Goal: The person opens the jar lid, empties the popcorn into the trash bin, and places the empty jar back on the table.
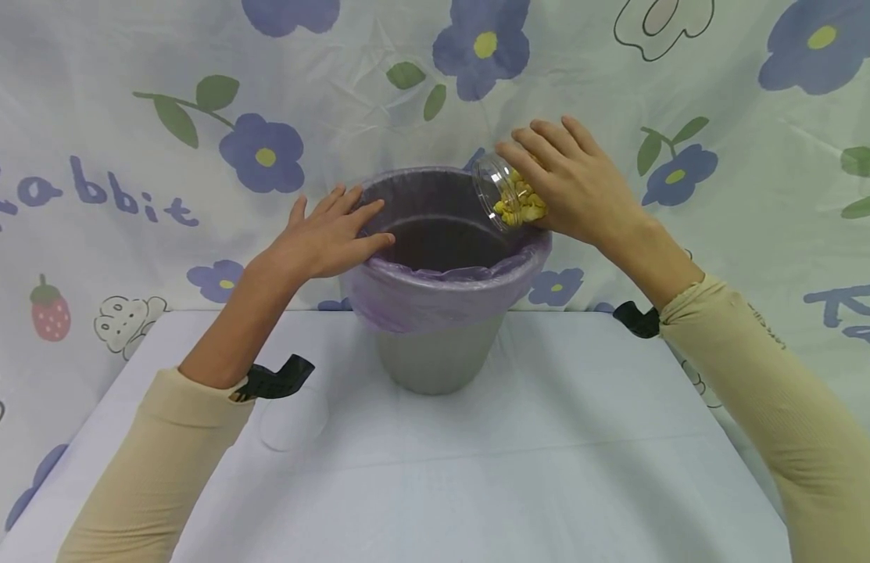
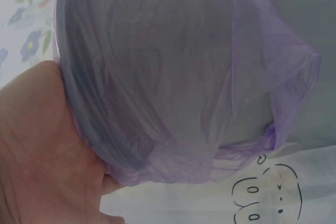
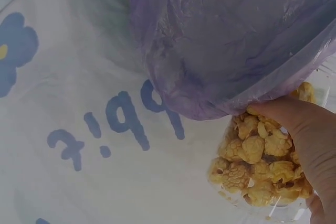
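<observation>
A grey trash bin stands upright, lined with a purple plastic bag folded over its rim. My left hand rests on the bin's left rim, fingers spread and mostly straight. Above the right rim, my right hand grips a clear jar, tilted on its side with its mouth facing the bin's opening. Yellow popcorn is inside the jar. In the right wrist view, more of the popcorn shows through the jar wall, beside the bag. The bottom of the bin is too dark to make out.
The bin stands near the back edge of a white-covered table. A faint clear disc lies on the cloth near the left wrist. Behind hangs a curtain printed with flowers. Black straps stick out at both wrists.
</observation>
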Action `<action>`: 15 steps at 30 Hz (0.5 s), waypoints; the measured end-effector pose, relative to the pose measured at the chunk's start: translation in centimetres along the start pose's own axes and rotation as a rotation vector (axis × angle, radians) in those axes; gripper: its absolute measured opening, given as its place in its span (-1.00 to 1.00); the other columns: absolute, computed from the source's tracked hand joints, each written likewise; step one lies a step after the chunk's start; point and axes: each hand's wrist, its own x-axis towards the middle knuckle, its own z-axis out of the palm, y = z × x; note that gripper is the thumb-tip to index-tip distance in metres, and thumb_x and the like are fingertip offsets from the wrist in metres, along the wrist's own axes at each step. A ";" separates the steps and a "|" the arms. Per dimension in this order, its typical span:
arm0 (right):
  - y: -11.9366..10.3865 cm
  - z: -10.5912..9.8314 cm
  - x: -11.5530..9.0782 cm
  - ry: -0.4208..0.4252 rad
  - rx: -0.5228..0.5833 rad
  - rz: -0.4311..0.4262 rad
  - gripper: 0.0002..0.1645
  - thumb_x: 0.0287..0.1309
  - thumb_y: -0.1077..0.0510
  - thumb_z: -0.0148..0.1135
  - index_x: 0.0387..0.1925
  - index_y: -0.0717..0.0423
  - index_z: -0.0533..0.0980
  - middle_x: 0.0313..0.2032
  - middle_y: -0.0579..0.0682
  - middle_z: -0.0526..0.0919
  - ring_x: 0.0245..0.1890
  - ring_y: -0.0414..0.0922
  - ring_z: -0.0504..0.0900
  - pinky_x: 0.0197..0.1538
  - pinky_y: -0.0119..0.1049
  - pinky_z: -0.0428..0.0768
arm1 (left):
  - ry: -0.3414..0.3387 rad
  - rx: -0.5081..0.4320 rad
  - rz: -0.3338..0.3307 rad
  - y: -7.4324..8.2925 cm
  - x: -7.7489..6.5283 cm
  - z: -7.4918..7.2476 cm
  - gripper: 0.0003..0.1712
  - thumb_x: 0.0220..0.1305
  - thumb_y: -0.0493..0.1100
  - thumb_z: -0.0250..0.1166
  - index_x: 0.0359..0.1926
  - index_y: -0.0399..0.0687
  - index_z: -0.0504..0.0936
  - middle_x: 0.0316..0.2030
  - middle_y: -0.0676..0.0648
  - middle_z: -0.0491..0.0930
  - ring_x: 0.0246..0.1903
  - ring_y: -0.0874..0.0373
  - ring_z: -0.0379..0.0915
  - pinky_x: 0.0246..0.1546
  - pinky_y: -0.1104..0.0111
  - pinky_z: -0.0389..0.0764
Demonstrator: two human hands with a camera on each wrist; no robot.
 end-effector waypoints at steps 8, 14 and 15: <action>-0.1 0.0 0.2 -0.027 0.007 0.005 0.30 -0.38 0.11 0.77 0.42 0.13 0.20 0.32 0.23 0.34 0.38 0.20 0.21 0.46 0.08 0.01 | 0.002 0.002 -0.001 -0.1 0.0 0.1 -0.12 0.49 0.36 -0.21 0.61 0.03 -0.13 0.57 -0.21 -0.39 0.52 -0.15 -0.59 0.32 -0.28 -0.53; -0.2 0.1 0.3 -0.024 -0.007 0.005 0.29 -0.39 0.16 0.76 0.42 0.13 0.21 0.32 0.23 0.35 0.38 0.20 0.22 0.46 0.09 0.03 | 0.003 0.005 0.001 0.0 0.0 0.1 -0.12 0.49 0.37 -0.23 0.61 0.02 -0.14 0.57 -0.22 -0.38 0.51 -0.17 -0.58 0.32 -0.29 -0.52; -0.2 0.1 0.3 -0.024 -0.006 0.005 0.29 -0.38 0.17 0.75 0.42 0.13 0.21 0.32 0.23 0.35 0.38 0.21 0.21 0.46 0.08 0.03 | 0.001 0.005 0.001 0.0 0.0 0.0 -0.12 0.49 0.37 -0.23 0.61 0.02 -0.14 0.56 -0.23 -0.39 0.51 -0.17 -0.58 0.32 -0.29 -0.52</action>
